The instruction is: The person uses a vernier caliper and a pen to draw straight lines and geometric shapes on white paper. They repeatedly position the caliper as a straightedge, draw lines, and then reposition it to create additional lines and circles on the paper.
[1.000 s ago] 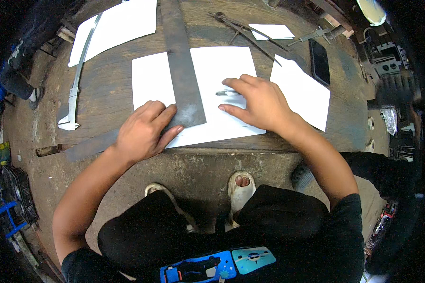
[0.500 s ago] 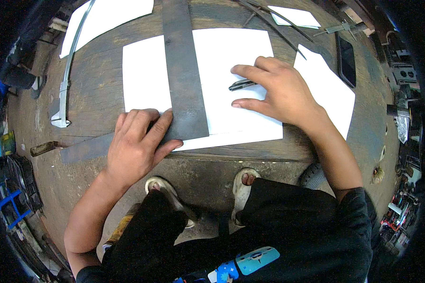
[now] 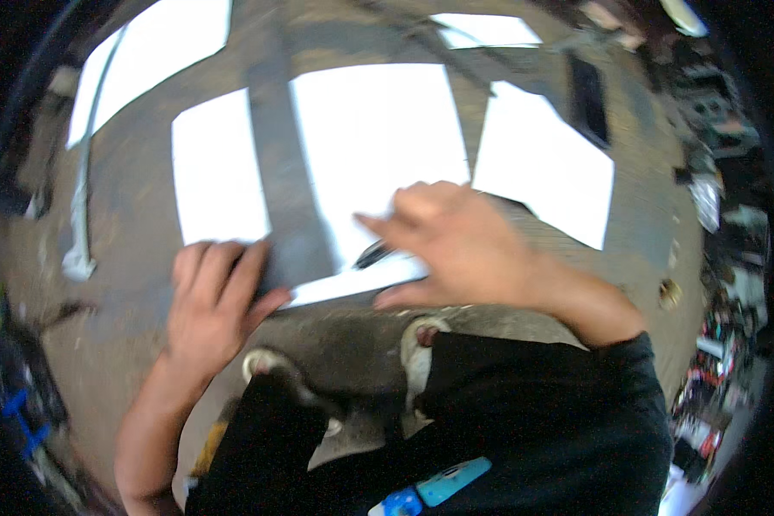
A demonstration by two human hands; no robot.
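Across a sheet of white paper [image 3: 383,129] lies a long dark flat metal strip [image 3: 285,163]. My left hand [image 3: 211,297] presses on the strip's near end, its fingers bent at the left edge and the thumb by the near edge. Over the sheet's lower right part is my right hand [image 3: 464,245], holding a dark pen [image 3: 371,255] whose end pokes out between the index finger and thumb. That index finger and the thumb stretch forward, apart from each other. Motion blurs the picture, so whether the pen touches the paper cannot be made out.
A caliper [image 3: 79,215] lies at the left, partly over another white sheet [image 3: 159,52]. On the right are a torn-edged sheet [image 3: 550,163] and a dark phone [image 3: 588,99]. Folded paper [image 3: 486,31] lies at the far side. My sandalled feet [image 3: 417,361] show below the table's near edge.
The view has shifted, with the table things now farther left. My right hand, with the pen, has moved nearer, toward the sheet's near edge and the strip's end. My left hand stays on the strip.
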